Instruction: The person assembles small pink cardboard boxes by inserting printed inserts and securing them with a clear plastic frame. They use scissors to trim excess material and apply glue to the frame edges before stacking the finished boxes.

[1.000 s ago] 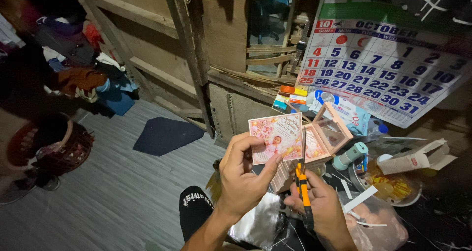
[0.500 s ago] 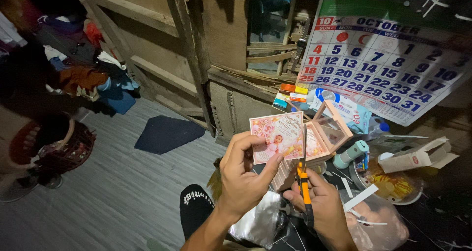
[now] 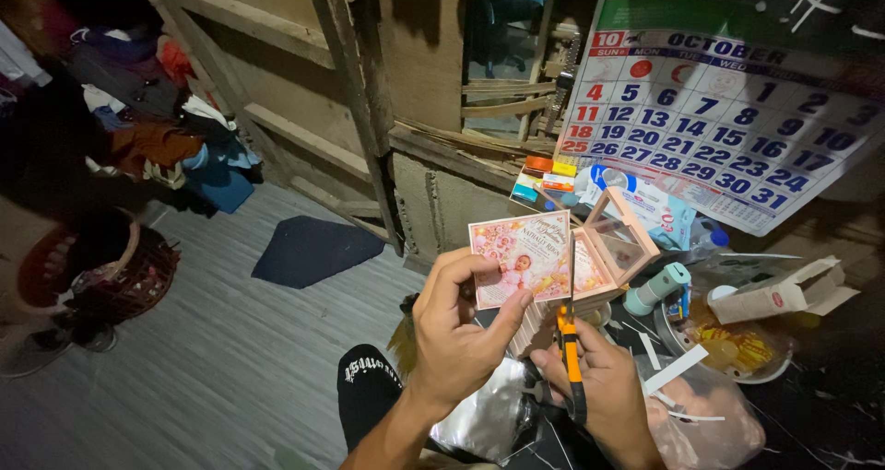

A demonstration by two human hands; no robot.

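Observation:
My left hand point(image 3: 461, 332) pinches the lower edge of a pink printed card point(image 3: 518, 258) with a baby photo and flowers, holding it upright in front of me. My right hand point(image 3: 604, 392) grips scissors point(image 3: 570, 341) with orange and black handles, their blades pointing up along the card's right side. Just behind the card stands a small pale wooden frame box point(image 3: 619, 244), tilted. Paper strips point(image 3: 675, 370) lie below my right hand.
A big wall calendar point(image 3: 728, 129) hangs at the upper right. A teal tube point(image 3: 656, 287), a cardboard carton point(image 3: 784, 290), a bowl of wrappers point(image 3: 737, 350) and plastic bags crowd the right. A dark mat point(image 3: 309, 247), a basket point(image 3: 111, 272) and piled clothes lie left on grey planks.
The scissor blades have risen a little along the card's right edge. Both hands otherwise stay where they were.

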